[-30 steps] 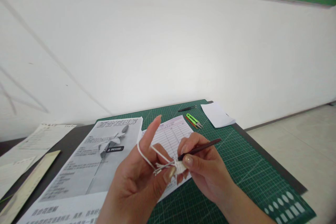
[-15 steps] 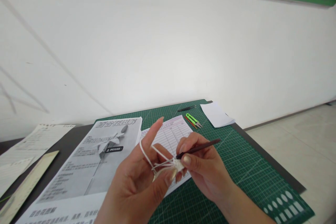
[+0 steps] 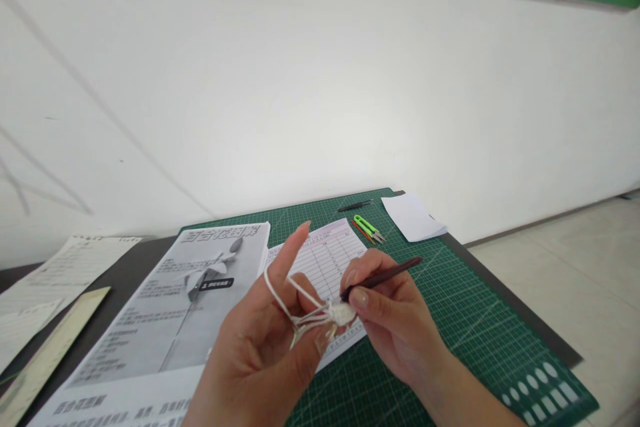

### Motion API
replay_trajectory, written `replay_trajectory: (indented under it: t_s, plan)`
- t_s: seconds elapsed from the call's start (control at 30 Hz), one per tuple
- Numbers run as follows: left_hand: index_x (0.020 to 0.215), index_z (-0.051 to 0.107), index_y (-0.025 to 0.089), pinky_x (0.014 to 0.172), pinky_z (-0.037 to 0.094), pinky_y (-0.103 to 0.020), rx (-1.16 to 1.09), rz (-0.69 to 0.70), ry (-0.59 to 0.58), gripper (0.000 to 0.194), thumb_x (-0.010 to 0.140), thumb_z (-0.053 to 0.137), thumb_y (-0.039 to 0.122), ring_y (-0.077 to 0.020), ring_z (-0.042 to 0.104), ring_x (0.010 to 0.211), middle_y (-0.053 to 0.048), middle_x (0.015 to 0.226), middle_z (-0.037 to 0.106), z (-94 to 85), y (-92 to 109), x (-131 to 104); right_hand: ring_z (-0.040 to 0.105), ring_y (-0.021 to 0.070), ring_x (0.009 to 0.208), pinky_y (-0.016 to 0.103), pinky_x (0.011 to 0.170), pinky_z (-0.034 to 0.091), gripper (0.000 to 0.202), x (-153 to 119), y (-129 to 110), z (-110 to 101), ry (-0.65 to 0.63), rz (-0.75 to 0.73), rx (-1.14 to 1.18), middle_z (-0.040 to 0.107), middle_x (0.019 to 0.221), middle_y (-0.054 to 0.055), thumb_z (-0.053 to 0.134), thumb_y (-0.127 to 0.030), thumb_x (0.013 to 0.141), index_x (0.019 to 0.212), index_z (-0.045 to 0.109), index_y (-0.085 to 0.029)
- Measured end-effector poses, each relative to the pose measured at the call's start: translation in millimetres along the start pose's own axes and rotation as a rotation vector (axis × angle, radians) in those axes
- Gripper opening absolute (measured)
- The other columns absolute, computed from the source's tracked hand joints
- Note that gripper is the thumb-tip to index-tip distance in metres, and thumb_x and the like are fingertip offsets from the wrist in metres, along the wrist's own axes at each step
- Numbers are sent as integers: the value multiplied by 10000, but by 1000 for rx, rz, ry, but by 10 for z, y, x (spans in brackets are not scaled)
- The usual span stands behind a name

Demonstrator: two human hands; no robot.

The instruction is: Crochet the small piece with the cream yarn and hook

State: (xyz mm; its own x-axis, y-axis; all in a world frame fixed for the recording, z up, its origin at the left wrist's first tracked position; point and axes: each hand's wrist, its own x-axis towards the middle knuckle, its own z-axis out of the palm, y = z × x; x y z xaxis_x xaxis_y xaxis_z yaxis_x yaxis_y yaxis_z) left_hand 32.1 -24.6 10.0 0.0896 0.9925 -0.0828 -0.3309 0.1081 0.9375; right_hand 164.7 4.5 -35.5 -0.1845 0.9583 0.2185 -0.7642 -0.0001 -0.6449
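A small white crochet piece (image 3: 341, 313) is pinched between the thumb and fingers of my left hand (image 3: 273, 340). White yarn (image 3: 274, 290) loops round the raised index finger of that hand and runs down to the piece. My right hand (image 3: 393, 310) grips the dark handle of a crochet hook (image 3: 387, 276) like a pen. Its thin metal shaft passes by the stitches, among the yarn strands. The hook's tip is too fine to make out clearly.
Under my hands lie a green cutting mat (image 3: 480, 307) and a lined form (image 3: 333, 250). Green thread snips (image 3: 367, 228), black tweezers (image 3: 355, 206) and white paper (image 3: 413, 217) lie beyond. At left are a printed flower sheet (image 3: 150, 320), a ruler (image 3: 57, 350) and handwritten pages (image 3: 65, 273).
My right hand has shifted slightly with the hook, whose handle now tilts up a little more. More of the white crochet piece shows. My left hand has hardly moved.
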Motion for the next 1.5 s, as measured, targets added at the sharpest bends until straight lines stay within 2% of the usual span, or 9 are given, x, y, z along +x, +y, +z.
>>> replay_trajectory:
  t_s: [0.17, 0.4, 0.53, 0.67, 0.9, 1.1, 1.23, 1.4, 1.5]
  plan:
    - [1238, 587, 459, 600, 429, -172, 39, 6, 24, 614, 711, 761, 197, -92, 537, 617, 47, 658, 571, -25, -21, 2, 598, 88, 556, 195, 528, 508, 116, -12, -23, 11, 9, -17, -32, 679, 673, -31, 795, -164, 683, 735, 709, -222]
    - [1305, 506, 477, 520, 375, -166, 136, 48, 66, 681, 736, 733, 180, -81, 497, 570, 64, 649, 560, -35, -45, 2, 607, 91, 674, 195, 641, 515, 99, -28, -1, -26, 42, -77, -151, 675, 722, -30, 783, -173, 710, 762, 713, -221]
    - [1375, 427, 443, 599, 431, -200, 143, 38, 67, 737, 744, 727, 206, -115, 550, 633, 51, 670, 588, -22, -65, 14, 605, 85, 590, 185, 552, 528, 105, -11, 7, -28, 49, -30, -163, 665, 707, -29, 787, -189, 703, 775, 712, -206]
    - [1322, 506, 436, 696, 458, -223, 81, 41, 54, 695, 722, 749, 184, -111, 562, 644, 45, 681, 616, -19, -60, 28, 626, 82, 536, 167, 524, 539, 145, 1, 9, -20, 95, 11, -135, 688, 644, -24, 819, -149, 651, 746, 717, -188]
    - [1345, 446, 476, 677, 448, -198, -122, -129, -45, 812, 687, 766, 124, -100, 596, 651, 43, 663, 636, -77, -25, 91, 638, 86, 551, 166, 522, 557, 154, -1, 21, 15, 110, 45, -11, 704, 652, -27, 843, -154, 613, 692, 716, -193]
    - [1408, 277, 521, 691, 452, -234, -63, -36, -56, 863, 762, 699, 136, -135, 602, 688, 40, 687, 653, -94, -19, 109, 637, 79, 529, 152, 509, 548, 150, -6, -2, 18, 117, -33, -11, 703, 649, -29, 842, -161, 624, 698, 718, -201]
    - [1416, 322, 464, 610, 435, -210, -61, -25, 20, 880, 709, 703, 106, -133, 562, 645, 34, 682, 634, -140, -17, 107, 643, 88, 523, 180, 519, 576, 161, 11, -12, 19, 124, -23, 2, 697, 647, -29, 851, -173, 612, 683, 708, -191]
    - [1327, 531, 335, 485, 386, -195, -112, -10, 96, 662, 700, 688, 190, -94, 432, 490, 7, 646, 641, -231, 49, 143, 619, 83, 521, 187, 510, 582, 172, 18, -5, 15, 136, -20, 0, 690, 657, -28, 857, -176, 600, 676, 703, -188]
    - [963, 750, 184, 414, 351, -191, -152, -17, 151, 256, 758, 633, 284, -90, 371, 459, 5, 543, 549, -338, 139, 230, 595, 73, 520, 176, 510, 569, 160, 18, -23, 4, 114, -24, -19, 687, 659, -30, 849, -181, 615, 687, 707, -194]
